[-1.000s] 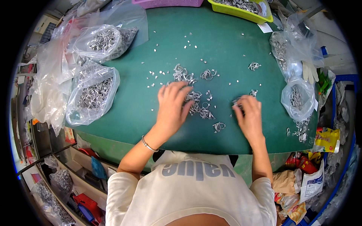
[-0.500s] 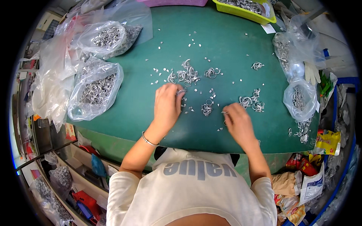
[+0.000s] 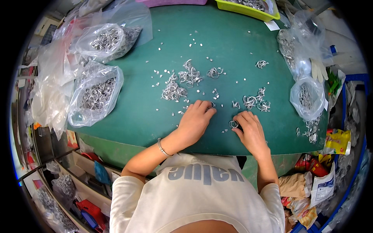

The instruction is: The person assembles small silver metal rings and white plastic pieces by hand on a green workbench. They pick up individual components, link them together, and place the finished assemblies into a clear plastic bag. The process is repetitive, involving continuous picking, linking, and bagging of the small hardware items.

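Currently | right hand (image 3: pixel 251 131) below ring cluster (image 3: pixel 250 102), pinching rings (image 3: pixel 233 124) | left hand (image 3: pixel 195 119) left of cluster, grip unclear | slackening risking spills

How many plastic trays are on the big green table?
2: one purple plastic tray at the far side, and one yellow-green rectangular plastic tray right of it. Some could be hidden.

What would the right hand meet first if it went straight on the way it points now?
The silver rings by the thumb and fingertips of the right hand; I can't tell whether it already grips them. Past those, a small loose metal piece seems next.
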The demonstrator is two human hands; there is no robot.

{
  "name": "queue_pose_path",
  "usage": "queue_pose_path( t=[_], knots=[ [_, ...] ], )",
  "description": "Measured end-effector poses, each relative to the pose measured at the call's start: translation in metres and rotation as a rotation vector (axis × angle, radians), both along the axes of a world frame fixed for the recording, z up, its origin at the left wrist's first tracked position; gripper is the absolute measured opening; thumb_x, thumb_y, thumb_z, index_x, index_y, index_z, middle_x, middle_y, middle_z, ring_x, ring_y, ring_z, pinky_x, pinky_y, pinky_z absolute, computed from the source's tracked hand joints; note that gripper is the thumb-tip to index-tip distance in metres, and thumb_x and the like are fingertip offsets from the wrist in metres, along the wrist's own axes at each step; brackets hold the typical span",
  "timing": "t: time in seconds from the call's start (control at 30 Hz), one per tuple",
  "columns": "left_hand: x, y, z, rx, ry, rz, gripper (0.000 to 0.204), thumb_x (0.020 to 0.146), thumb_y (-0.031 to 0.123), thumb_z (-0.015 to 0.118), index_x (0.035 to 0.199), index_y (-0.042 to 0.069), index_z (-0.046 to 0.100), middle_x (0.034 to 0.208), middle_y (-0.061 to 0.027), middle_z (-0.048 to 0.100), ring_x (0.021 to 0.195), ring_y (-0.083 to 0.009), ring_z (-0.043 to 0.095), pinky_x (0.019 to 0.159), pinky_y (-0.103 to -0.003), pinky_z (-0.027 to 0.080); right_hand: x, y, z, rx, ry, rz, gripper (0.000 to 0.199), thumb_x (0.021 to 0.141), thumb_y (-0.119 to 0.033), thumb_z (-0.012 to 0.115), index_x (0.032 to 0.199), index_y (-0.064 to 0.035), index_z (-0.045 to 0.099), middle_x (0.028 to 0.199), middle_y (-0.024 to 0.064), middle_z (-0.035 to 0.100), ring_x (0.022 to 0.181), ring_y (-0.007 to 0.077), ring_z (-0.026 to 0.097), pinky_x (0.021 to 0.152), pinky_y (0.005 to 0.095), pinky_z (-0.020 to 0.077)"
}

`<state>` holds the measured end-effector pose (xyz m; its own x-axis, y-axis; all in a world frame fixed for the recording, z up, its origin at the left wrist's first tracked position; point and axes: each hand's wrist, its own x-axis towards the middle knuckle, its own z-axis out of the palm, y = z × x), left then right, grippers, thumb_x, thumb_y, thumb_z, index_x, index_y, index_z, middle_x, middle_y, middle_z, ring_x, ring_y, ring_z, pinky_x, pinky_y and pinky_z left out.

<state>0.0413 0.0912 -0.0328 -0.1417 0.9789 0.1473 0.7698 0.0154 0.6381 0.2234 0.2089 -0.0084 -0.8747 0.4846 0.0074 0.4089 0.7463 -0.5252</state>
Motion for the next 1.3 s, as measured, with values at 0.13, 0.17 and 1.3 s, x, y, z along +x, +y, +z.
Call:
queue_pose_path(
  t=[0.13, 0.17, 1.3],
  knots=[
    [-0.014, -0.007, 0.000, 0.075, -0.181, 0.137, 0.028, 0.071, -0.008, 0.058, 0.096, 0.003, 0.057, 0.104, -0.0109, 0.053, 0.094, -0.0301, 0.051, 0.080, -0.039, 0.041, 0.000, 0.005, 0.004, -0.398, 0.078, -0.208, 0.017, 0.079, -0.003, 0.065, 0.094, 0.0020, 0.059, 0.082, 0.0102, 0.058, 0.068, 0.0200, 0.057, 0.062, 0.0295, 0.0457],
    [-0.017, -0.007, 0.004, 0.088, -0.094, 0.156, 0.028, 0.071, -0.009, 0.057, 0.096, 0.003, 0.057, 0.103, -0.0108, 0.053, 0.093, -0.0304, 0.051, 0.080, -0.040, 0.041, 0.001, 0.006, -0.001, -0.504, 0.154, -0.242, 0.014, 0.081, -0.004, 0.062, 0.094, 0.0026, 0.059, 0.082, 0.0098, 0.060, 0.066, 0.0175, 0.057, 0.061, 0.0281, 0.0456],
    [0.012, -0.005, 0.043, 0.160, -0.900, 0.211, 0.016, 0.078, -0.009, 0.062, 0.092, -0.002, 0.067, 0.085, -0.0088, 0.061, 0.075, -0.0142, 0.058, 0.067, -0.025, 0.047, -0.030, -0.007, 0.006, -0.112, 0.762, 0.087, 0.016, 0.067, 0.010, 0.060, 0.081, 0.0040, 0.063, 0.078, 0.0128, 0.060, 0.068, 0.0266, 0.057, 0.060, 0.0331, 0.0444]
  ],
)
